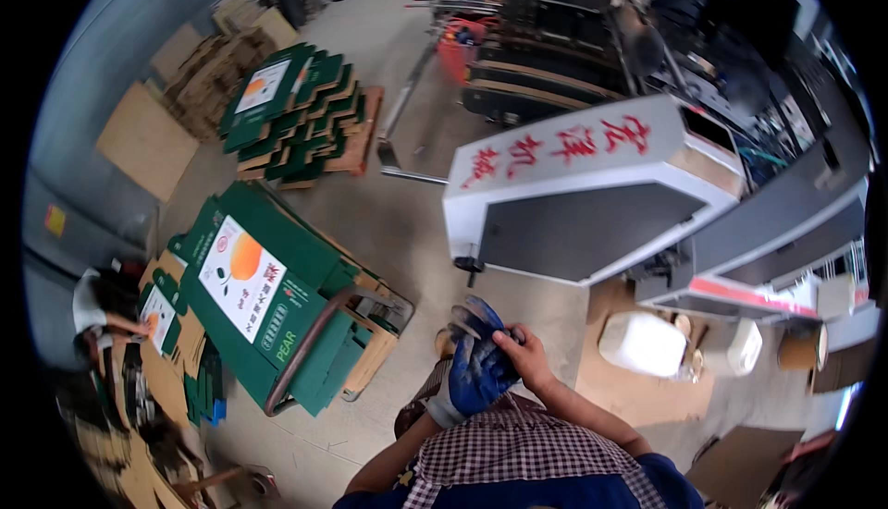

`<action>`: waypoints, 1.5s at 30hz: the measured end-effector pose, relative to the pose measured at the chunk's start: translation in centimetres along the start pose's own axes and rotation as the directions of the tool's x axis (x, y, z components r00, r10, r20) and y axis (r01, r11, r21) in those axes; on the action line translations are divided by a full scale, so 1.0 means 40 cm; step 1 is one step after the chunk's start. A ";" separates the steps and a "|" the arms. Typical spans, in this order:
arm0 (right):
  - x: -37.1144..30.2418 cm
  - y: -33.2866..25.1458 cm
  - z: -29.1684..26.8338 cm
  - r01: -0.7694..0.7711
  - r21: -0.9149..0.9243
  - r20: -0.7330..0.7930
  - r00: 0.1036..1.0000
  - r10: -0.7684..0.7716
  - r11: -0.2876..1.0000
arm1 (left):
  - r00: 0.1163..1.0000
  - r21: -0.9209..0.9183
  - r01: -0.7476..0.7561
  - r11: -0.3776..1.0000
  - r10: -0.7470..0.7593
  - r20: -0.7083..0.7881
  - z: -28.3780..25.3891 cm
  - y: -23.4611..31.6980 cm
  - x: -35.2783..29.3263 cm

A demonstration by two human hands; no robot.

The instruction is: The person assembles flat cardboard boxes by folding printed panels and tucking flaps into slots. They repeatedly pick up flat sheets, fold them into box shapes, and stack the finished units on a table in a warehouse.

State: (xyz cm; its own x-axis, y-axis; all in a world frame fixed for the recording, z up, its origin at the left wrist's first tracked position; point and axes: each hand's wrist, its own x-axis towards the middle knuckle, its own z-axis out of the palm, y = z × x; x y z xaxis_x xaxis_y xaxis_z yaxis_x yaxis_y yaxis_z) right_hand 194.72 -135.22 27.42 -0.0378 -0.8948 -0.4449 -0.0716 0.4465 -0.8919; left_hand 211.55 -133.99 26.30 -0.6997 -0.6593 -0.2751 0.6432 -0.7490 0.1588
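Note:
In front of the checked apron (499,444), my two hands meet. My left hand (479,375) wears a blue-coated work glove with a grey cuff, its fingers pointing away from me and partly spread. Bare, my right hand (529,359) is closed on dark blue glove material beside the left fingers. Where the right fingertips end is partly hidden, and I cannot tell whether that material is the worn glove or a second one.
At left, a cart with a curved handle (305,347) carries flat green cartons (305,255). Another green carton stack (296,125) sits on a pallet behind. A white-framed machine (583,195) stands ahead right, white plastic jugs (643,343) nearer. A person's arm (120,321) shows far left.

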 end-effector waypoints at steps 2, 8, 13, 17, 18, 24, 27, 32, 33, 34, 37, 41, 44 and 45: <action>0.044 0.024 0.087 0.069 -0.050 -0.052 0.996 -0.072 0.996 | 0.997 -0.175 -0.004 0.985 0.018 0.079 -0.040 0.045 -0.033; 0.299 -0.062 0.207 0.052 -0.242 0.013 0.999 -0.050 0.969 | 0.961 0.293 -0.270 0.917 0.277 0.019 -0.146 0.220 0.060; 0.523 -0.187 0.383 0.172 -0.304 0.112 0.983 -0.144 0.937 | 0.906 -0.044 -0.415 0.909 0.409 -0.106 -0.042 0.468 0.040; 0.650 -0.261 0.543 0.293 -0.366 0.270 0.942 -0.200 0.883 | 0.837 -0.024 -0.534 0.845 0.525 -0.153 -0.029 0.598 -0.039; 0.669 -0.282 0.588 0.317 -0.354 0.309 0.928 -0.210 0.880 | 0.821 -0.027 -0.557 0.830 0.545 -0.170 -0.032 0.623 -0.056; 0.791 -0.381 0.836 0.341 -0.310 0.630 0.773 -0.077 0.887 | 0.603 0.067 -0.773 0.631 0.763 -0.232 -0.074 0.762 -0.070; 0.867 -0.428 0.952 0.374 -0.308 0.773 0.634 0.002 0.875 | 0.440 0.099 -0.872 0.479 0.857 -0.268 -0.122 0.832 -0.057; 0.983 -0.472 1.129 0.515 -0.338 0.904 0.412 0.118 0.788 | 0.168 0.084 -0.976 0.198 0.945 -0.281 -0.146 0.989 -0.028; 0.989 -0.480 1.159 0.503 -0.372 0.908 0.371 0.194 0.780 | 0.124 0.183 -0.962 0.203 0.922 -0.367 -0.133 0.999 -0.030; 0.983 -0.507 1.183 0.497 -0.364 0.913 0.359 0.195 0.788 | 0.118 0.138 -0.975 0.173 0.934 -0.336 -0.141 1.015 -0.016; 0.980 -0.544 1.219 0.541 -0.328 0.944 0.221 0.246 0.774 | -0.060 0.072 -0.996 -0.042 0.961 -0.270 -0.212 1.057 0.051; 1.032 -0.462 1.259 0.550 -0.198 0.980 0.110 0.165 0.811 | -0.376 0.317 -0.910 -0.266 0.851 -0.366 -0.168 0.999 -0.023; 0.933 -0.519 1.267 0.832 0.299 0.953 -0.233 -0.194 0.468 | -0.690 0.665 -0.682 -0.305 0.569 -0.447 -0.043 0.909 -0.120; 0.890 -0.523 1.258 0.826 0.339 0.935 -0.349 -0.062 0.451 | -0.779 0.755 -0.578 -0.309 0.486 -0.397 -0.033 0.858 -0.117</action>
State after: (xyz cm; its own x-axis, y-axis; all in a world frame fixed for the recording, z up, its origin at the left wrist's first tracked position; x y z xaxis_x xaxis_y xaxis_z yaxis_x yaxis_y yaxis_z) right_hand 245.03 -176.50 26.15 0.9496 0.2830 0.1352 0.2739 -0.5385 -0.7969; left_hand 237.31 -156.51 31.78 0.9809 0.1752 -0.0848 -0.0291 0.5625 0.8263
